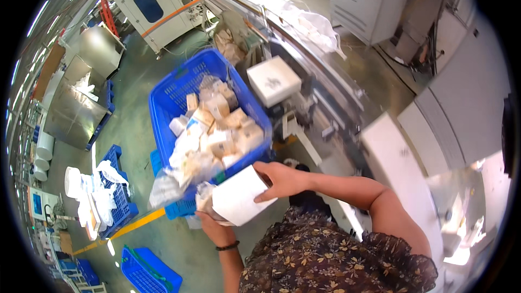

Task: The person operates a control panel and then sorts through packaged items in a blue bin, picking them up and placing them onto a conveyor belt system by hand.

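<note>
A plain white box (240, 198) is tilted between my hands, just past the near end of a large blue crate (191, 70). My right hand (280, 180) grips its right side, thumb on the near face and fingers over the upper edge. My left hand (216, 229) is closed at the lower left corner, where its fingers are partly hidden by the box. Crumpled clear wrapping (204, 196) pokes out at the box's left side; I cannot tell what it covers. Inside the crate lie several cream-coloured wrapped blocks (220, 144) and loose plastic film.
Right of the crate, another white box (273, 80) sits beside a metal conveyor (325, 84). At left, a blue pallet (126, 211) carries white material. A blue basket (149, 272) stands on the floor, lower left. Grey cabinets (362, 2) stand at the back right.
</note>
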Tool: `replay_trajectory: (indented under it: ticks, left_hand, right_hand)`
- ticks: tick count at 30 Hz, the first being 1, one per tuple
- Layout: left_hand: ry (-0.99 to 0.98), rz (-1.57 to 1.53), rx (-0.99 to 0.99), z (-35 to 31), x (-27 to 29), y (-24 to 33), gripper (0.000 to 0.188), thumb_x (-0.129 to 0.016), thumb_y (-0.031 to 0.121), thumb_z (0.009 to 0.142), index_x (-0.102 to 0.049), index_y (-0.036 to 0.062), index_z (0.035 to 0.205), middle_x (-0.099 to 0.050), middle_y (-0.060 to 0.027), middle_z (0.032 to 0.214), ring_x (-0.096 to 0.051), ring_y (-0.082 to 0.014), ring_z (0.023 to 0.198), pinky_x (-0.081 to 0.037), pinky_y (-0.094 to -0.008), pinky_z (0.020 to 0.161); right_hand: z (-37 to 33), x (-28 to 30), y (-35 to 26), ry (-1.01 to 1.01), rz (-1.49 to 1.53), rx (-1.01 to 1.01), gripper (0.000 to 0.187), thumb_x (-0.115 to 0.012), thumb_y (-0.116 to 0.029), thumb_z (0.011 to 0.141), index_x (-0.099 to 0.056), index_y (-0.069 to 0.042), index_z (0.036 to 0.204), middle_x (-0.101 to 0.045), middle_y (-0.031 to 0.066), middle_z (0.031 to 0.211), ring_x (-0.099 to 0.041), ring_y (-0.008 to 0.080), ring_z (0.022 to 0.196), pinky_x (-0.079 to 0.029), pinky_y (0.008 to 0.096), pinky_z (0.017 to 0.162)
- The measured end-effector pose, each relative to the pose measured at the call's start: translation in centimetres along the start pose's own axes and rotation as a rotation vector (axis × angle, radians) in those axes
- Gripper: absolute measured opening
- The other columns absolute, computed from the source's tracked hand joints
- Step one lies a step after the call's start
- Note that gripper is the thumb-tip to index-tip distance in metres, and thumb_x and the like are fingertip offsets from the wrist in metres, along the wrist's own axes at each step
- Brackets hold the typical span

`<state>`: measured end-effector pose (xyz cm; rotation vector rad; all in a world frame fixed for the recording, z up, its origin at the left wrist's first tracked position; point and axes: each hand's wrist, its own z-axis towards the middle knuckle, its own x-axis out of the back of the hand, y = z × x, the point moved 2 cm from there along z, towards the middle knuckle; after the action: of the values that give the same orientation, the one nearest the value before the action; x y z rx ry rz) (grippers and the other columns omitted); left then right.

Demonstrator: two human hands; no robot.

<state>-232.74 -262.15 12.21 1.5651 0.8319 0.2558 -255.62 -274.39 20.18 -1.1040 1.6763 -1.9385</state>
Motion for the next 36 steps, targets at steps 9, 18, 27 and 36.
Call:
replay_trajectory:
  ticks: [9, 18, 27, 36]
  left_hand:
    - [-0.162, 0.155, 0.285, 10.6, -11.9, -0.7, 0.055, -0.045, 0.049, 0.098, -0.056, -0.0006, 0.119, -0.065, -0.0094, 0.109, -0.063, -0.0185, 0.097, -0.052, -0.0318, 0.08]
    - [-0.4, 0.216, 0.414, 14.5, -11.8, 0.7, 0.029, -0.066, 0.015, 0.083, -0.062, -0.0027, 0.106, -0.064, -0.0049, 0.093, -0.059, -0.0123, 0.083, -0.048, -0.0258, 0.075]
    - [-0.173, 0.061, 0.477, 16.5, -14.4, -1.6, 0.007, -0.059, 0.01, 0.076, -0.054, 0.005, 0.073, -0.055, 0.0022, 0.071, -0.051, -0.0076, 0.067, -0.039, -0.0235, 0.059]
    - [-0.257, 1.054, -0.272, 24.4, -15.6, 1.9, 0.027, -0.061, 0.007, 0.071, -0.058, 0.0058, 0.097, -0.063, -0.0124, 0.093, -0.062, -0.0259, 0.086, -0.05, -0.0368, 0.079]
  right_hand:
    - [11.1, 30.2, 3.5, 0.669, 0.824, 0.104, 0.042, -0.065, -0.008, 0.087, -0.051, 0.001, 0.125, -0.061, 0.0079, 0.119, -0.06, 0.0176, 0.107, -0.048, 0.0337, 0.095]
    - [19.3, 39.5, 12.9, 1.022, 1.085, 0.094, 0.047, -0.074, -0.021, 0.083, -0.051, -0.01, 0.124, -0.059, 0.0074, 0.114, -0.057, 0.0249, 0.106, -0.047, 0.043, 0.092]
    - [29.6, 42.3, 27.8, 0.831, 1.214, -0.092, 0.04, -0.072, -0.023, 0.086, -0.056, -0.006, 0.118, -0.061, 0.009, 0.114, -0.058, 0.0243, 0.104, -0.049, 0.0394, 0.089]
    - [27.7, 45.5, 33.0, 0.302, 0.301, -0.451, 0.042, -0.058, -0.012, 0.093, -0.047, -0.002, 0.133, -0.065, 0.0074, 0.096, -0.062, 0.0184, 0.077, -0.052, 0.032, 0.071]
